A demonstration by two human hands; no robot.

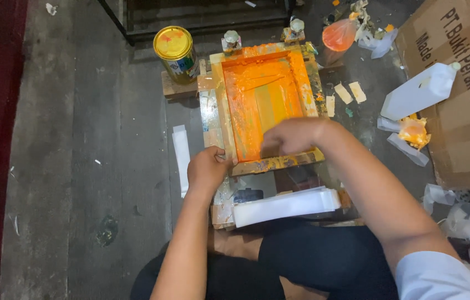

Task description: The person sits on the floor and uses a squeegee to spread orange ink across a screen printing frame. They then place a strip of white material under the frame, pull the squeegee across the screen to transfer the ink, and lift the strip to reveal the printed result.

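A wooden screen-printing frame smeared with orange ink lies on a low board in front of me. My left hand grips the frame's near left corner. My right hand is inside the frame at its near edge, fingers curled down over something I cannot make out; the hand is blurred. A stack of white flat pieces sits just below the frame, close to my knees.
A yellow-lidded tin can stands at the frame's far left. A white plastic jug and a cardboard box lie right. An orange-filled plastic bag, paper scraps and rags litter the concrete floor. A white strip lies left.
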